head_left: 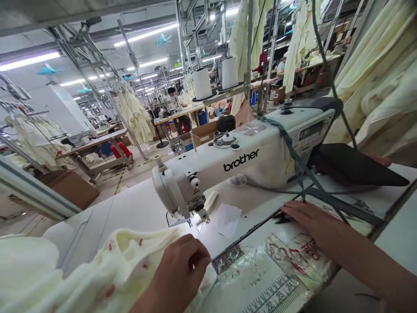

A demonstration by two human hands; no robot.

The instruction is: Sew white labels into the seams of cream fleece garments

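Cream fabric with small reddish marks (130, 261) lies bunched across the left of the sewing table, its edge reaching the lit needle area. My left hand (180, 271) is closed on this fabric, thumb and forefinger pinched just in front of the needle. The white sewing machine (208, 169) stands across the table. My right hand (304, 219) rests at the table's right, its fingers pressed together over dark thread snips (282, 216); only the pointed tips show. A green fabric strip (288, 143) runs from the machine's arm down to this hand.
A white paper scrap (228, 221) lies right of the needle. A printed ruler (273, 298) and taped plastic cover the front edge. Two white thread cones (202, 83) stand behind the machine. Cream garments (378, 87) hang at the right. A person (174, 100) sits farther back.
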